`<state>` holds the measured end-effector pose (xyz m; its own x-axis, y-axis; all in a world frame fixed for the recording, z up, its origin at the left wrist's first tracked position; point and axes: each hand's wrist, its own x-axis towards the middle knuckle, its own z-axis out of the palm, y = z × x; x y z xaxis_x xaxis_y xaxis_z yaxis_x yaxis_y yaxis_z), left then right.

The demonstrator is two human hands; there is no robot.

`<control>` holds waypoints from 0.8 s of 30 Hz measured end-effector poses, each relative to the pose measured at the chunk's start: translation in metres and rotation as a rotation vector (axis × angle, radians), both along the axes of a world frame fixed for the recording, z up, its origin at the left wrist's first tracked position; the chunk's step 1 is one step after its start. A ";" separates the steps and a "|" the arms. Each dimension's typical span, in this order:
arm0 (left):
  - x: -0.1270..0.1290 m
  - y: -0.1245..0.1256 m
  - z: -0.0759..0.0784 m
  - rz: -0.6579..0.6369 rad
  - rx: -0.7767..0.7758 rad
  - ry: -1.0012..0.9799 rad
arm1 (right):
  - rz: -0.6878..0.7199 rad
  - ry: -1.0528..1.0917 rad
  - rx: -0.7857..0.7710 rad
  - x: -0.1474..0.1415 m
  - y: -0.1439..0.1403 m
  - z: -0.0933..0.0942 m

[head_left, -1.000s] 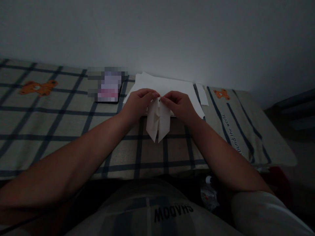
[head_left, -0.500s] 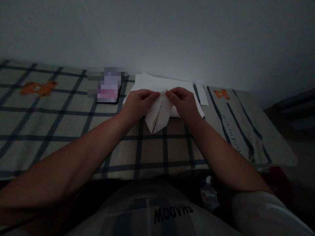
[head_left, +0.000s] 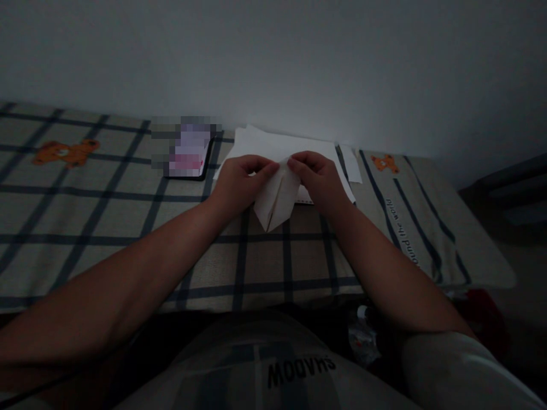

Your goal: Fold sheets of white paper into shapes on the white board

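Note:
A folded piece of white paper (head_left: 277, 199) hangs between my hands, its pointed end toward me and a slit running down its middle. My left hand (head_left: 245, 176) pinches its far left edge between thumb and fingers. On the other side, my right hand (head_left: 318, 176) pinches the far tip, the fingers curled in. Beneath and behind the hands lie white sheets of paper (head_left: 290, 141) on the checked cloth (head_left: 205, 228). The fingertips of both hands nearly meet at the top of the folded paper.
Left of the sheets lies a phone (head_left: 188, 151) with a lit, blurred screen. A narrow paper strip (head_left: 351, 164) rests at the right. The wall (head_left: 273, 68) rises directly behind the cloth. Below the front edge is a clear plastic bottle (head_left: 363, 336).
The near point of the folded paper has shifted slightly right, and its slit has narrowed. Both hands keep almost the same place and grip.

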<state>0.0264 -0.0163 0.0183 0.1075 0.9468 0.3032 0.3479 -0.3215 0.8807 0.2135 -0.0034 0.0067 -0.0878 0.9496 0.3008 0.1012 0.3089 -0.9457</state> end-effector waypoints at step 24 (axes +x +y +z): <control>0.001 -0.002 0.001 0.008 -0.024 0.006 | -0.042 -0.089 -0.006 0.002 -0.001 0.003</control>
<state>0.0275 -0.0182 0.0191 0.1016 0.9546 0.2800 0.3554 -0.2977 0.8861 0.2154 -0.0046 0.0100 -0.0739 0.9548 0.2879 0.1974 0.2969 -0.9343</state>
